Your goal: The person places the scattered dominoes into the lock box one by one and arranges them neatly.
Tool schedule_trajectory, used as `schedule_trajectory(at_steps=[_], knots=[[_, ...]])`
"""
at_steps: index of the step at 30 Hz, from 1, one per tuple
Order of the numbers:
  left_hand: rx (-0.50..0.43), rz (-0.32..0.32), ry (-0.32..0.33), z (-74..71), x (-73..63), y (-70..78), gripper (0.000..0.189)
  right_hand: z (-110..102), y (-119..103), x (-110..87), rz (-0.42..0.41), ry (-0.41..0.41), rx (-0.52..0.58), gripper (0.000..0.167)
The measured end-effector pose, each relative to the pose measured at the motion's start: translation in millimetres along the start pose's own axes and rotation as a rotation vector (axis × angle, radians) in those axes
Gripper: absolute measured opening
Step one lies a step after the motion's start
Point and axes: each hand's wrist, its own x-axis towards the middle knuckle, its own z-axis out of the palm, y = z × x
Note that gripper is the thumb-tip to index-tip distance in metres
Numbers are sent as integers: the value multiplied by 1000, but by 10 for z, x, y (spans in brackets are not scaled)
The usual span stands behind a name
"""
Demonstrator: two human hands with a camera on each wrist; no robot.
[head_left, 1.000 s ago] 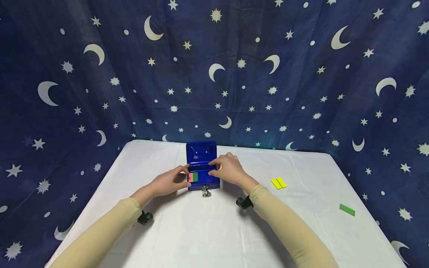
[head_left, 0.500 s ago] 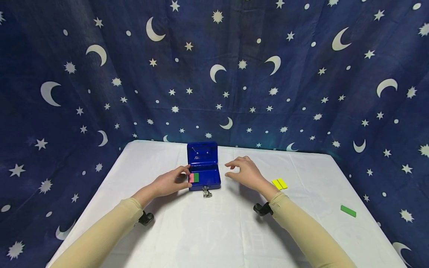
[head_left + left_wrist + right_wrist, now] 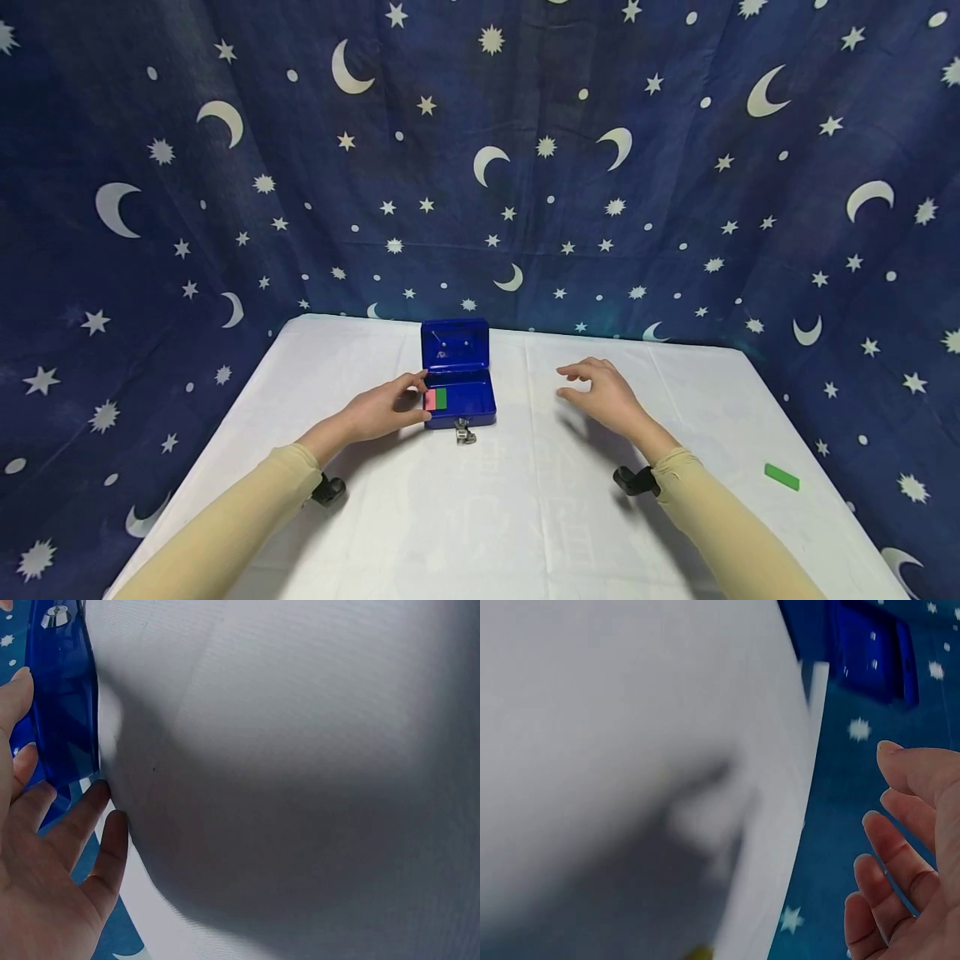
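Observation:
A small blue cash box (image 3: 472,398) stands on the table with its lid (image 3: 455,343) up. In its left end lie a pink block (image 3: 430,400) and a green block (image 3: 441,398). My left hand (image 3: 378,410) holds the box by its left side, thumb at the front corner and fingers farther back. My right hand (image 3: 603,396) is in the air right of the box, fingers loosely bent, nothing between them. A yellow block (image 3: 700,952) peeks in at the bottom of the right wrist view; in the head view the yellow blocks are hidden behind the right hand.
Keys (image 3: 465,433) hang from the lock at the box's front. Another green block (image 3: 782,477) lies near the right edge of the white-covered table (image 3: 450,533). A dark blue curtain (image 3: 420,167) with moons and stars surrounds the back and sides.
My right hand has drawn out of the box and moved right, covering the two yellow blocks in the head view. The left hand has stayed on the box.

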Motion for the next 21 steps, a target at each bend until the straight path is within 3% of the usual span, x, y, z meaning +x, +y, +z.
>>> schedule_trajectory(at_steps=[9, 21], knots=[[-4, 22, 0, -8, -2, 18, 46, -243, 414, -233, 95, 12, -24, 42], [-4, 29, 2, -8, -16, 10, 48, -466, 765, -454, 190, -2, -19, 49]])
